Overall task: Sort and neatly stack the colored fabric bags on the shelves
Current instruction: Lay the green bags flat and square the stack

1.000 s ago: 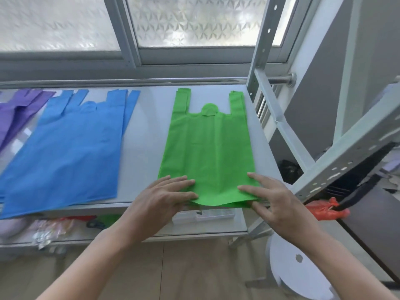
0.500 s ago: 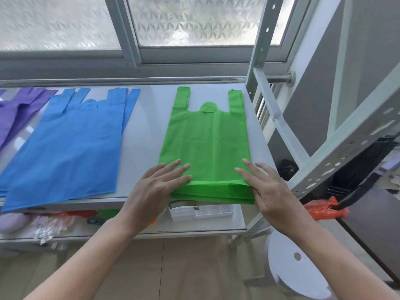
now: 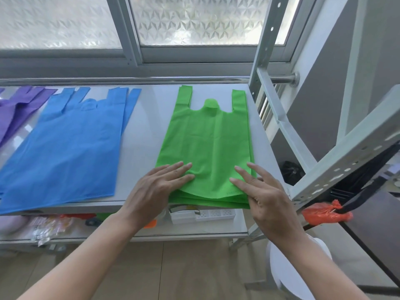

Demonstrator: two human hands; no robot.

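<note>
A stack of green fabric bags [image 3: 208, 139] lies flat on the right part of the white shelf [image 3: 147, 135], handles pointing to the window. My left hand [image 3: 157, 187] rests with straight fingers on the stack's near left corner. My right hand [image 3: 263, 191] lies with straight fingers on the near right corner, where the lower bags' edges show under the top one. A stack of blue bags [image 3: 67, 146] lies to the left, and purple bags [image 3: 15, 109] lie at the far left edge.
A slanted metal shelf post [image 3: 344, 150] crosses at the right, beside an upright post [image 3: 265, 46]. On the lower shelf sit a white perforated tray [image 3: 207, 215] and assorted clutter. An orange plastic bag [image 3: 324, 213] hangs at the right, a white stool [image 3: 290, 269] stands below.
Both hands have slid a little farther onto the green stack and its top bag now bulges slightly between them. The near edges of the lower bags show more.
</note>
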